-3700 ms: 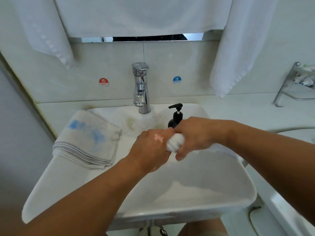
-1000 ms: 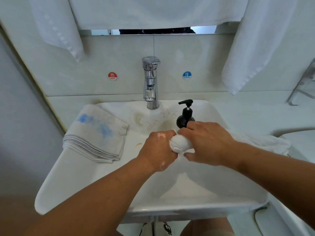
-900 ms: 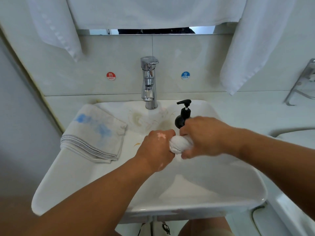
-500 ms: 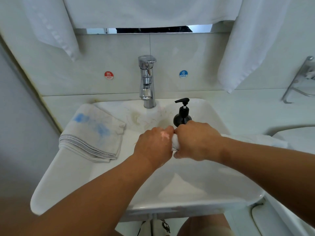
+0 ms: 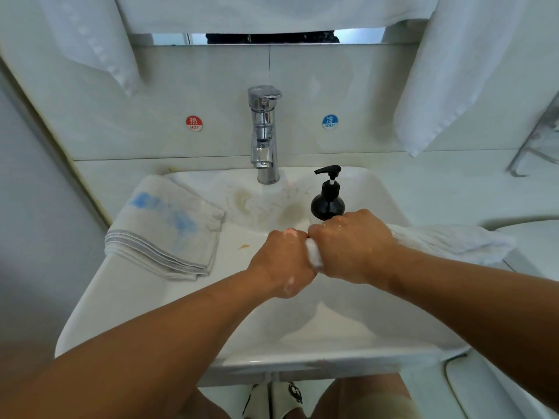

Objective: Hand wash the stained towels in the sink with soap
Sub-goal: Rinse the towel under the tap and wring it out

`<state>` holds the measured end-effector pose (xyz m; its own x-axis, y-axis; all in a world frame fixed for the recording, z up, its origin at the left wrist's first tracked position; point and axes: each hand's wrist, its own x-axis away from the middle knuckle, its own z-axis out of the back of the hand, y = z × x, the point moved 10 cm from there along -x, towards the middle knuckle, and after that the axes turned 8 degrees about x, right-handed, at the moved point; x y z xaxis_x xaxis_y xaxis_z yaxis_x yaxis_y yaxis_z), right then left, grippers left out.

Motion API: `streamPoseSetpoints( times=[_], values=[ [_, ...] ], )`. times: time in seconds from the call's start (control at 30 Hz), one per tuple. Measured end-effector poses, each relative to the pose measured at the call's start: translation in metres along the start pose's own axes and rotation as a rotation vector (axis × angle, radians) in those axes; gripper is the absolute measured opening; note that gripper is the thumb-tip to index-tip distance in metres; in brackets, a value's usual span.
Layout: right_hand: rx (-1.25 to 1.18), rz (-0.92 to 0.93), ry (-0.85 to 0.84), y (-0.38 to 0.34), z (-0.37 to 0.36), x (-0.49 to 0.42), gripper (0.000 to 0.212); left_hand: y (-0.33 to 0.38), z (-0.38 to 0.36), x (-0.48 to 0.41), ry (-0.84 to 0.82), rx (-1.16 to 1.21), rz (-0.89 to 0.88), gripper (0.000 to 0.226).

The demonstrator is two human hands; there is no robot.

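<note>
Over the white sink (image 5: 127,300), my left hand (image 5: 281,261) and my right hand (image 5: 351,246) are both closed on a bunched white towel (image 5: 314,257), knuckles nearly touching. The towel's loose end (image 5: 447,241) trails to the right across the sink rim and counter. A folded towel with blue stains (image 5: 166,225) lies on the sink's left rim. A black soap pump bottle (image 5: 328,198) stands on the back rim just beyond my right hand.
A chrome faucet (image 5: 264,131) rises at the back centre, with no water visible. White towels (image 5: 453,71) hang from the wall above. A metal rack (image 5: 538,140) is on the right wall. A small orange speck (image 5: 243,247) lies in the basin.
My hands have kept rubbing the bunched towel between them, shifting slightly. The folded stained towel and the soap bottle have stayed in place.
</note>
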<state>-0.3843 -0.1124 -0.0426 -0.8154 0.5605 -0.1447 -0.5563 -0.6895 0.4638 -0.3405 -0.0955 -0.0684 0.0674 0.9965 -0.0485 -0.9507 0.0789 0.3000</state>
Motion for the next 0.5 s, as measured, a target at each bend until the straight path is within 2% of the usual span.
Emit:
streamPoseSetpoints(
  times=[0.2, 0.27, 0.5],
  values=[
    [0.007, 0.021, -0.015, 0.002, -0.001, -0.002, 0.014, -0.009, 0.002, 0.004, 0.014, 0.252, 0.130, 0.011],
    [0.008, 0.028, -0.018, 0.002, -0.001, -0.001, 0.014, -0.009, 0.000, 0.004, -0.022, 0.264, 0.155, 0.013],
    [0.020, 0.027, -0.012, 0.003, 0.003, -0.001, 0.013, -0.017, -0.002, 0.004, 0.003, 0.407, 0.237, 0.012]
  ],
)
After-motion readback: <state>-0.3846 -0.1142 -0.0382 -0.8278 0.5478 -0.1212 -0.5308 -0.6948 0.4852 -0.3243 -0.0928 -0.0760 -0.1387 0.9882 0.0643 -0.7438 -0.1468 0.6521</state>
